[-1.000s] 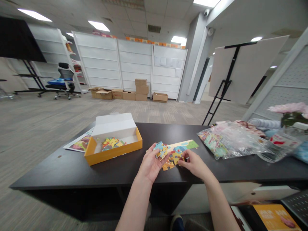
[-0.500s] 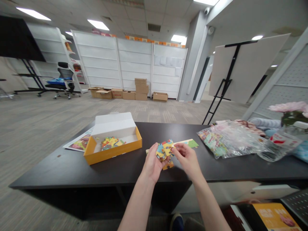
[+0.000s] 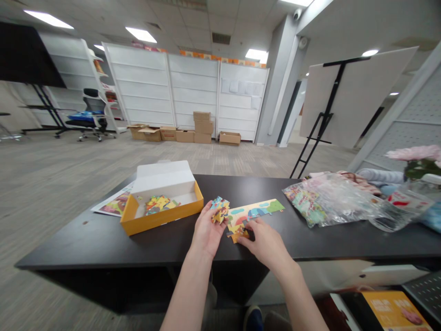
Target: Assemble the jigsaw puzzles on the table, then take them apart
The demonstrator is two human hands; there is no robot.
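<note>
My left hand (image 3: 206, 232) is closed round a small stack of colourful puzzle pieces (image 3: 219, 209), held a little above the black table (image 3: 103, 239). My right hand (image 3: 263, 241) rests on the table with its fingertips pinched on a piece at the near edge of the partly joined puzzle strip (image 3: 253, 214), which lies flat before me. To the left stands an open orange box (image 3: 161, 218) with several loose pieces (image 3: 156, 204) inside and its white lid flap raised.
A printed picture sheet (image 3: 115, 205) lies under the box's left side. A clear plastic bag (image 3: 327, 202) with more pieces sits at right, beside pink flowers (image 3: 418, 158). An easel (image 3: 324, 115) stands behind the table; cardboard boxes (image 3: 201, 128) line the far wall.
My right hand left the stack in my left hand and went down to the puzzle strip on the table. My left hand shifted slightly left with the stack.
</note>
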